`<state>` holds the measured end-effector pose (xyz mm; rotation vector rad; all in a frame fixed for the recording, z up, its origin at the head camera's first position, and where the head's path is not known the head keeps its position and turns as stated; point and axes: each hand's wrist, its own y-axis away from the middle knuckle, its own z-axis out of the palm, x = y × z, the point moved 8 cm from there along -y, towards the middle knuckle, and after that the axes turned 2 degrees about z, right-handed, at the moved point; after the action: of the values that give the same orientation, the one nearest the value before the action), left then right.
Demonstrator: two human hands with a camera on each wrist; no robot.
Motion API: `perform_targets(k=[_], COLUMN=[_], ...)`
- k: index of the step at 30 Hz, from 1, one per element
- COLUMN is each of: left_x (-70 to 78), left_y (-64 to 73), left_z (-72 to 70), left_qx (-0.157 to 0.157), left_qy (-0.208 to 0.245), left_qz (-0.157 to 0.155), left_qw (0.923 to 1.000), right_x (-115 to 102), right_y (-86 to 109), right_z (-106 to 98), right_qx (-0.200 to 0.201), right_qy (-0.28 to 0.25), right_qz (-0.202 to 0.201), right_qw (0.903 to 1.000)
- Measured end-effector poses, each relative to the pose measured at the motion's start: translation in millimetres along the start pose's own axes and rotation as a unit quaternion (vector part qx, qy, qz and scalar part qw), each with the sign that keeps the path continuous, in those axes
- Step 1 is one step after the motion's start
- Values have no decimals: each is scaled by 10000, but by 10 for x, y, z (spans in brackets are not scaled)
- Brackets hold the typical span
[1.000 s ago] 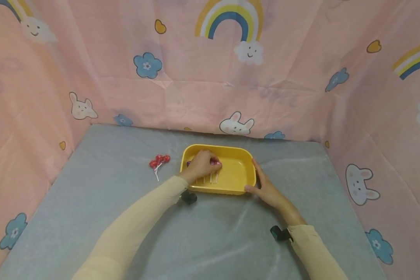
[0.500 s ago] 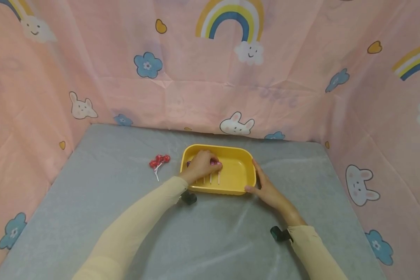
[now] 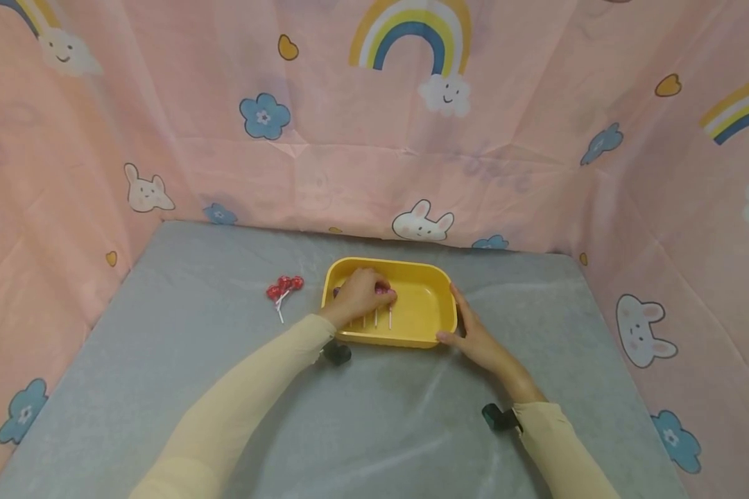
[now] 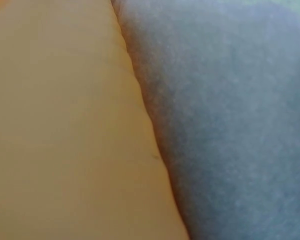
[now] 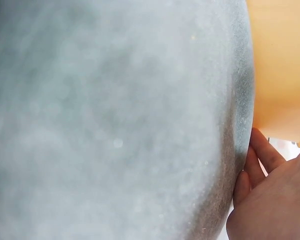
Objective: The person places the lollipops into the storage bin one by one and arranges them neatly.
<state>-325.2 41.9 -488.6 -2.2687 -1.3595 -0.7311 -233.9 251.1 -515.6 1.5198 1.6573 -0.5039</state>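
Note:
Inside the yellow plastic tray (image 3: 421,305), my left hand (image 3: 358,294) pinches the pink-wrapped head of a lollipop (image 3: 390,317) between thumb and fingers. Its white stick points toward me. Several other lollipop sticks (image 3: 376,319) lie side by side left of it, their heads mostly covered by the hand. A dark purple head (image 3: 336,292) peeks out at the tray's left end. My right hand (image 3: 477,339) holds the near right corner, fingers along the right wall and thumb at the front rim. Only the right wrist view shows a hand, with fingers (image 5: 267,150) against the tray.
Red lollipops (image 3: 284,284) lie in a small bunch left of the tray, sticks crossed. A grey cloth (image 3: 406,423) covers the table. Pink printed curtains (image 3: 324,173) stand behind it and along both sides.
The lollipop stick under my left hand has swung from slanted to nearly parallel with the others, its end shifting slightly right. My right hand and the tray have stayed put.

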Motion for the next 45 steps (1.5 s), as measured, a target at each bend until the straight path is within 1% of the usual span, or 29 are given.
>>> perform_targets(k=[8,10,14,15,17,19,22,24,26,30,35,39,42,45], left_x=[13,11,5,7,20,45,89,123,153,190,199,166,107,26], left_y=[-4,-2,11,14,19,33,60,78,90,136,215,303,376,435], left_z=[-10,-21,-51,-62,-86,-130,-223,-300,-370,-487,-624,-764,-897,-1025], left_qx=[56,52,31,33,52,73,166,256,356,455,499,494,566,717], left_qy=[-34,58,381,458,649,785,794,739,656,730,803,927,1149,1183], left_qz=[-30,-86,-211,-210,-158,-99,-12,74,196,336,355,251,144,154], left_qw=[10000,9999,9990,9987,9978,9968,9967,9969,9970,9957,9949,9942,9917,9903], right_x=[22,19,5,-1,-96,-88,-72,19,2,-32,-36,-9,10,29], right_y=[8,8,8,8,50,46,33,-18,-18,-5,10,6,-1,-2], right_z=[-5,-4,-4,-2,-16,-12,-11,1,-7,-18,-16,-11,-12,-15], right_qx=[-10,-12,-18,-18,-73,-67,-78,-20,-21,-19,-39,-30,-1,17], right_qy=[55,37,27,28,-32,-46,-69,-24,-36,-26,-30,10,47,63], right_qz=[50,34,-81,-127,-128,-139,-107,-149,-185,-232,-160,-69,-46,-5], right_qw=[10000,10000,10000,9999,9999,9999,9999,9999,9998,9997,9999,10000,10000,10000])
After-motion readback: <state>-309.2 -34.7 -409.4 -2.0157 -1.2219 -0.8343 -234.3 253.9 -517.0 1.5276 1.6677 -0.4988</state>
